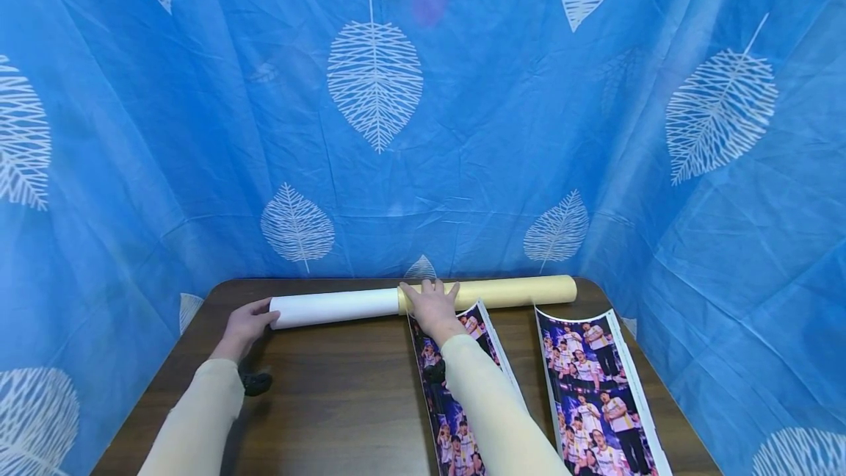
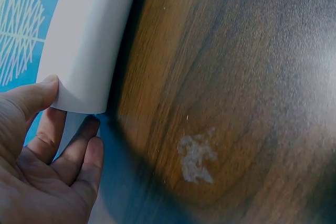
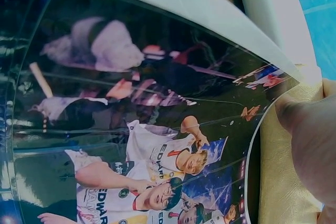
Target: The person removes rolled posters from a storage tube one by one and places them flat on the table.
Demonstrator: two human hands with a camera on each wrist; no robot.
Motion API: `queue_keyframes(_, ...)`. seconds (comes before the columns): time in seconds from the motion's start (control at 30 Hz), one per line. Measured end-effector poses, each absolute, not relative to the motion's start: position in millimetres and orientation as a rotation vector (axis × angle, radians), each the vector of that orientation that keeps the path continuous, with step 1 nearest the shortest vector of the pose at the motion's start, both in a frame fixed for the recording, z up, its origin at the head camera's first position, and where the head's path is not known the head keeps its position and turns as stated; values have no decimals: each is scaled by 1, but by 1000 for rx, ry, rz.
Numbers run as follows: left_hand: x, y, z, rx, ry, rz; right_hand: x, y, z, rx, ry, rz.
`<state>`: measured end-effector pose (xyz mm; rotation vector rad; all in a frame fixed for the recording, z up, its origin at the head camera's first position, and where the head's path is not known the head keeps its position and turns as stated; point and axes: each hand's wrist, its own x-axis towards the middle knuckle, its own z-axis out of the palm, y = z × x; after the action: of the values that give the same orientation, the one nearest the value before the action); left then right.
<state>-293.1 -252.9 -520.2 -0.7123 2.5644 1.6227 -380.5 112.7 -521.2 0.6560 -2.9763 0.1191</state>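
A long white roll lies across the back of the table, its right end meeting a yellow roll in line with it. Whether one sits inside the other I cannot tell. My left hand pinches the white roll's left end; in the left wrist view the thumb lies on its outside and the other fingers curve near the rim. My right hand grips the yellow roll by its left end, fingers over the top. Beneath my right forearm is a glossy printed poster, its edge curling up near that hand.
A second printed poster with curled edges lies at the table's right side. Blue curtains with white leaf patterns hang behind and on both sides of the brown wooden table. A whitish worn patch marks the tabletop.
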Motion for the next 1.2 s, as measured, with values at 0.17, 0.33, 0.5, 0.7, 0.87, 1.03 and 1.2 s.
queue_keyframes(0.17, -291, -258, -519, -704, 2561, 1627, -380, 113, -521, 655, -2966, 112)
queue_keyframes(0.33, -290, -262, -519, -703, 2551, 1633, -380, 113, -521, 663, -2959, 116)
queue_keyframes(0.5, -290, -263, -518, -717, 2538, 1663, -377, 114, -516, 668, -2949, 107)
queue_keyframes(0.7, -289, -267, -517, -720, 2533, 1677, -379, 113, -518, 663, -2955, 93)
queue_keyframes(0.87, -289, -272, -515, -727, 2534, 1662, -381, 113, -519, 662, -2946, 85)
queue_keyframes(1.03, -287, -277, -514, -744, 2536, 1645, -381, 113, -519, 667, -2950, 95)
queue_keyframes(1.2, -286, -282, -516, -757, 2539, 1652, -380, 113, -518, 664, -2951, 104)
